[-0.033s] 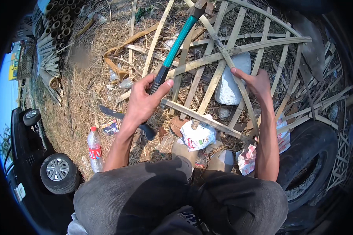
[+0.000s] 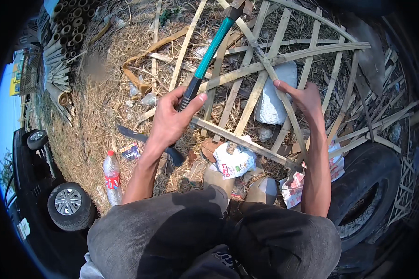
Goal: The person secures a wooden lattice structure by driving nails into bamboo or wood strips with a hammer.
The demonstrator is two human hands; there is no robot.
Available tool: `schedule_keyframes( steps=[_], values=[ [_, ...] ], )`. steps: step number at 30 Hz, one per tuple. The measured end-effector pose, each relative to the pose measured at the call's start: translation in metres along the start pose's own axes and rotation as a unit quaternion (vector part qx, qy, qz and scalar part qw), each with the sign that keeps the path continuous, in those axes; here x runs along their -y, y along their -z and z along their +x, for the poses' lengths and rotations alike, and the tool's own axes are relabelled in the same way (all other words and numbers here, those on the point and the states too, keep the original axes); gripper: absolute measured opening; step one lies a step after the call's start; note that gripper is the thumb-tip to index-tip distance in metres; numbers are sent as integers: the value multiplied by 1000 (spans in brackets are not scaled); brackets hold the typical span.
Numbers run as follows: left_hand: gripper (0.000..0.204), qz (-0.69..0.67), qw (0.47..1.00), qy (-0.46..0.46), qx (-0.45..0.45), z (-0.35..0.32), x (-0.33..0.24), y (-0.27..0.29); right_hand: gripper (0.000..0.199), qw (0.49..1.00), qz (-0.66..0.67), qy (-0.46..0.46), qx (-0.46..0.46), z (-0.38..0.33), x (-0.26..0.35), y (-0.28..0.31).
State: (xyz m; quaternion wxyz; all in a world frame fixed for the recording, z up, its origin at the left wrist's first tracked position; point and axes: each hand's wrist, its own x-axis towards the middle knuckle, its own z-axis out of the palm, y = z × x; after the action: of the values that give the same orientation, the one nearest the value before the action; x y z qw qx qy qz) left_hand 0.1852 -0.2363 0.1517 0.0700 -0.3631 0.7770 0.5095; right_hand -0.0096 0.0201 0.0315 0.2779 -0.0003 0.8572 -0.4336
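My left hand (image 2: 169,118) is wrapped round the black grip of a hammer (image 2: 213,50) with a teal shaft. Its dark metal head lies at the far end, over crossing bamboo strips. A lattice of split bamboo (image 2: 242,71) spreads over the ground before me. The fingers of my right hand (image 2: 307,100) close on one slanting strip of it, thumb on top. Under the lattice, beside that hand, rests a pale stone block (image 2: 272,104). Behind my left wrist lies a dark-bladed knife (image 2: 131,134), its handle partly hidden by my forearm.
A red-capped plastic bottle (image 2: 111,179) stands by my left knee. Crumpled white packaging (image 2: 235,162) lies before my feet. To the right is a black tyre (image 2: 375,165); at the far left, bamboo poles (image 2: 56,60) and a black vehicle (image 2: 32,195). Dry straw covers the ground.
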Motion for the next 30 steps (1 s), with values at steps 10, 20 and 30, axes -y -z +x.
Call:
schedule_keyframes(
  steps=[10, 20, 30],
  values=[
    [31, -32, 999, -6, 16, -7, -7, -9, 66, 995, 48, -19, -89, -7, -24, 12],
    [27, -50, 999, 4, 12, -12, -2, -7, 67, 997, -15, 19, -80, 1, -52, 46],
    [25, -33, 999, 15, 18, -12, -3, -17, 71, 996, -69, 62, -13, 33, -64, 37]
  ],
)
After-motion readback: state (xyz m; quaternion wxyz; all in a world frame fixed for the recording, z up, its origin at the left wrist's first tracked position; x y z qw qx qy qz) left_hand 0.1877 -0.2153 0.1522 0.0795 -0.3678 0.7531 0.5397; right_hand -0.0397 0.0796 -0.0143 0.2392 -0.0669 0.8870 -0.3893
